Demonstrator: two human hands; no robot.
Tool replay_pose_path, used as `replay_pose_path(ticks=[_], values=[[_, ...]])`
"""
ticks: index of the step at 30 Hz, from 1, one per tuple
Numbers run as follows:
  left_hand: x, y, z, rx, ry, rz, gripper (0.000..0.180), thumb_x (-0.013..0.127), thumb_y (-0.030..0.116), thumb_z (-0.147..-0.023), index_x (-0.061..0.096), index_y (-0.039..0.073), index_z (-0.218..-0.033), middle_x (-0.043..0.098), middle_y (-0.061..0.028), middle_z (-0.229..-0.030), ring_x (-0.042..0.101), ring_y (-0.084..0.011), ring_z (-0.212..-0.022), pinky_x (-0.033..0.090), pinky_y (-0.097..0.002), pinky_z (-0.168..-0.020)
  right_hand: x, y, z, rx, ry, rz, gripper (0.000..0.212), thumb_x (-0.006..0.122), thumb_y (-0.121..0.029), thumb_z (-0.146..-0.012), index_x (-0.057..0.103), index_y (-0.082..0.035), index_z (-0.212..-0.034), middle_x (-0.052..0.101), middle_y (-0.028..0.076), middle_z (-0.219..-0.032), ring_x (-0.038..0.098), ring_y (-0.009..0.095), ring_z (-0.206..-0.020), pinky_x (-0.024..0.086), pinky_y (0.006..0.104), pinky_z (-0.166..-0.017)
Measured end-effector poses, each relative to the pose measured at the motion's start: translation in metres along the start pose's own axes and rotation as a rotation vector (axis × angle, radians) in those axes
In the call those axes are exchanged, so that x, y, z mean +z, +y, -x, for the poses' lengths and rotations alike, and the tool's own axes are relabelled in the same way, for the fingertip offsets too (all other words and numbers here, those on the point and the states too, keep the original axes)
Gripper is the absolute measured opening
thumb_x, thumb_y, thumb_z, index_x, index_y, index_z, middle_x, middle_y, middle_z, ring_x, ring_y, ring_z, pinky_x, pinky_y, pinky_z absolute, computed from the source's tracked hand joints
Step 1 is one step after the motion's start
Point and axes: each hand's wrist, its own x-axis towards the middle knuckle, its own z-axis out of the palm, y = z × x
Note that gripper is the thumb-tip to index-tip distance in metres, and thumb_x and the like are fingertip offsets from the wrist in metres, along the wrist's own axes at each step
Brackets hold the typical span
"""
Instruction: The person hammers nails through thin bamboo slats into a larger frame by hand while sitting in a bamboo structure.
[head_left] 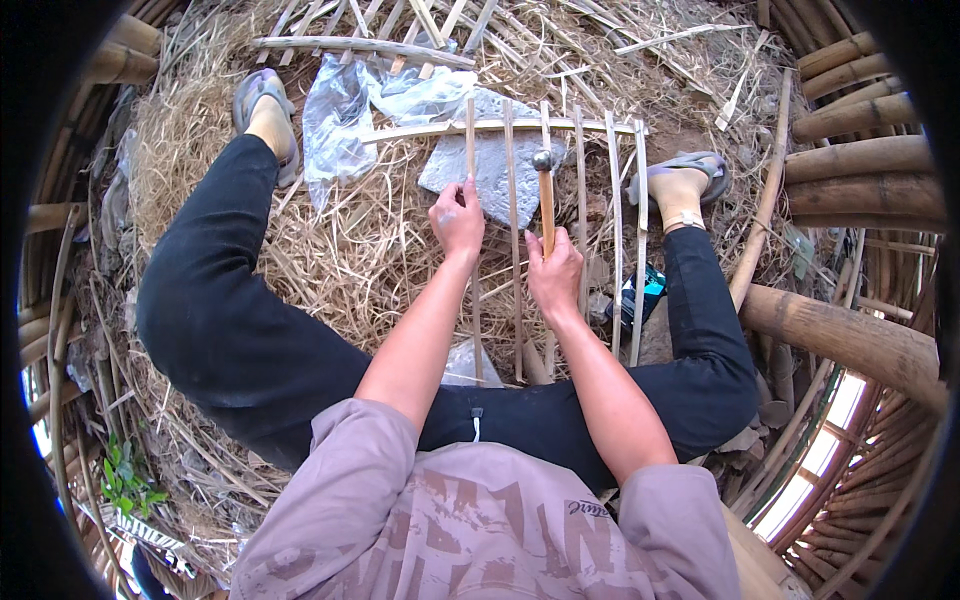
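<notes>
My left hand (457, 222) is closed around a thin bamboo slat (476, 315), the leftmost of several that run lengthwise in front of me. Across their far ends lies a curved bamboo crosspiece (415, 131). A hammer (547, 205) with a wooden handle and a rounded metal head is gripped in my right hand (556, 275); its head is up near the crosspiece, over the slats. Beneath the far part of this frame sits a flat grey stone slab (445, 165). Whether a nail is at the joint is too small to tell.
Dry straw and shavings (330, 260) cover the ground between my legs. A crumpled clear plastic sheet (335, 125) lies left of the slab. Farther off is another slat lattice (365, 45). Thick bamboo poles (840, 335) stand on the right, and a dark blue packet (645, 295) lies by my right leg.
</notes>
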Motion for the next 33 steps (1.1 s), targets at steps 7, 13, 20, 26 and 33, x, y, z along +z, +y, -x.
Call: replay_pose_path(ticks=[7,13,20,26,33], values=[[0.002,-0.001,0.001,0.100,0.092,-0.190,0.036,0.062,0.030,-0.098,0.066,0.000,-0.079,0.063,-0.0173,-0.062,0.062,-0.0320,-0.055,0.046,-0.0441,-0.056,-0.039,0.013,-0.066,-0.250,0.354,0.453,0.030,0.069,-0.035,-0.092,0.065,-0.005,-0.097,0.057,0.014,-0.106,0.050,0.034,-0.113,0.042,0.0507,-0.092],[0.002,0.000,-0.001,0.108,0.041,-0.166,0.035,0.060,0.027,-0.099,0.063,-0.001,-0.079,0.063,-0.0176,-0.061,0.065,-0.0348,-0.056,0.048,-0.0440,-0.055,-0.035,0.027,-0.091,0.041,0.255,0.349,0.029,0.067,-0.034,-0.093,0.064,-0.006,-0.103,0.061,0.016,-0.115,0.056,0.037,-0.112,0.045,0.0558,-0.089],[-0.005,0.012,0.002,-0.082,-0.182,0.127,0.034,0.050,0.023,-0.106,0.059,-0.004,-0.088,0.065,-0.0119,-0.059,0.069,-0.0205,-0.049,0.051,-0.0322,-0.041,-0.020,0.003,-0.098,0.129,0.174,0.360,0.028,0.064,-0.032,-0.095,0.059,-0.005,-0.098,0.069,0.019,-0.097,0.067,0.041,-0.092,0.052,0.0522,-0.079],[0.002,0.021,0.007,-0.168,-0.192,0.188,0.032,0.049,0.023,-0.106,0.059,-0.004,-0.092,0.065,-0.0118,-0.058,0.069,-0.0216,-0.049,0.051,-0.0327,-0.043,-0.016,0.005,-0.107,0.058,0.105,0.373,0.021,0.067,-0.025,-0.094,0.057,-0.007,-0.099,0.068,0.017,-0.095,0.067,0.039,-0.091,0.052,0.0525,-0.077],[0.012,0.025,0.018,-0.213,-0.173,0.171,0.033,0.049,0.023,-0.106,0.056,-0.003,-0.087,0.064,-0.0121,-0.057,0.068,-0.0221,-0.047,0.051,-0.0341,-0.042,-0.029,0.017,-0.131,-0.081,0.125,0.414,0.020,0.066,-0.025,-0.093,0.057,-0.008,-0.098,0.067,0.017,-0.092,0.065,0.043,-0.090,0.050,0.0530,-0.074]])
